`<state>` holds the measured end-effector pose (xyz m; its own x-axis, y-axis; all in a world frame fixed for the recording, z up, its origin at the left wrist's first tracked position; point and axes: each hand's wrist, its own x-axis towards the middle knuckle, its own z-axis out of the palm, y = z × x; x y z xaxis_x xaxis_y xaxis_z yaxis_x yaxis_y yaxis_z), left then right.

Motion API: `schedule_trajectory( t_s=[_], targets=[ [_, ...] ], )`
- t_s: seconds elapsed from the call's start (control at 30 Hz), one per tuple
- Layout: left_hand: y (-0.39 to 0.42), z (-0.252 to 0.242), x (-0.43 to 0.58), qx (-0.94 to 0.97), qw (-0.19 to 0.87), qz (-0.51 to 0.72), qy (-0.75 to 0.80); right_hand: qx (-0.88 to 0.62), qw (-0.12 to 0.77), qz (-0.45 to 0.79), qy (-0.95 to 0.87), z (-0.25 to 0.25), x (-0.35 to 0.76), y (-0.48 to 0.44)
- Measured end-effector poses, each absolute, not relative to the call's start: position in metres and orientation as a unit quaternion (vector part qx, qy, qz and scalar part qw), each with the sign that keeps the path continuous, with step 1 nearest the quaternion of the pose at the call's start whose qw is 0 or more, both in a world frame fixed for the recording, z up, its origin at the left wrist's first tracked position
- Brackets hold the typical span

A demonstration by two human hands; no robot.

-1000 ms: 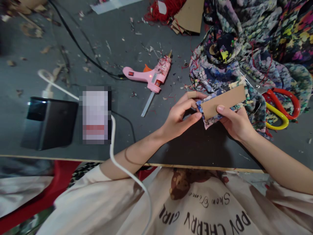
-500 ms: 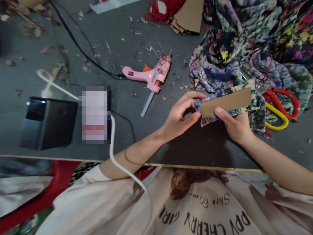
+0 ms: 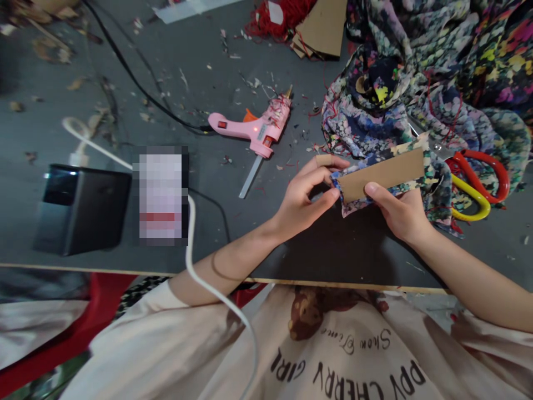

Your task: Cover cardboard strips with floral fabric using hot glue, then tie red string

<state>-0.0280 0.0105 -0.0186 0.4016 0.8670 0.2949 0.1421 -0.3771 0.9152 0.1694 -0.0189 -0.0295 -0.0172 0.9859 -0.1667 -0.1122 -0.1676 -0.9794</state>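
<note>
A strip of brown cardboard (image 3: 387,173) lies on a piece of floral fabric (image 3: 370,161), whose edges stick out around it. At the strip's left end, the fabric is folded over, and my left hand (image 3: 306,189) pinches that end between thumb and fingers. My right hand (image 3: 400,208) grips the strip from below, its thumb flat on the cardboard and its other fingers hidden underneath. A light brown band wraps one finger of my left hand. Scissors (image 3: 478,180) with red and yellow handles lie just right of the strip, their blades partly hidden by fabric.
Left of my hands lies a pink glue gun (image 3: 250,130) with a glue stick and black cord. A power bank (image 3: 87,211), a blurred-out phone (image 3: 160,194) and a white cable are farther left. Floral cloth (image 3: 437,83), cardboard pieces (image 3: 322,30) and red thread (image 3: 278,19) occupy the back right.
The cardboard strip's right end has shifted very slightly left. Both hands keep nearly the same hold.
</note>
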Motion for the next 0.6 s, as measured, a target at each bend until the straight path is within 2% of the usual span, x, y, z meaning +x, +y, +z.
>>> schedule_trajectory(
  t_s=[0.17,0.4,0.6],
  targets=[
    [0.011,-0.018,-0.027,0.719,0.423,0.422,0.355,-0.515,0.478,0.562,-0.436,-0.025,0.167,-0.02],
    [0.009,-0.015,-0.028,0.709,0.445,0.402,0.371,-0.497,0.467,0.672,-0.29,-0.006,0.162,-0.013],
    [0.008,-0.015,-0.029,0.719,0.447,0.393,0.358,-0.487,0.462,0.69,-0.271,-0.004,0.161,-0.011]
  ],
)
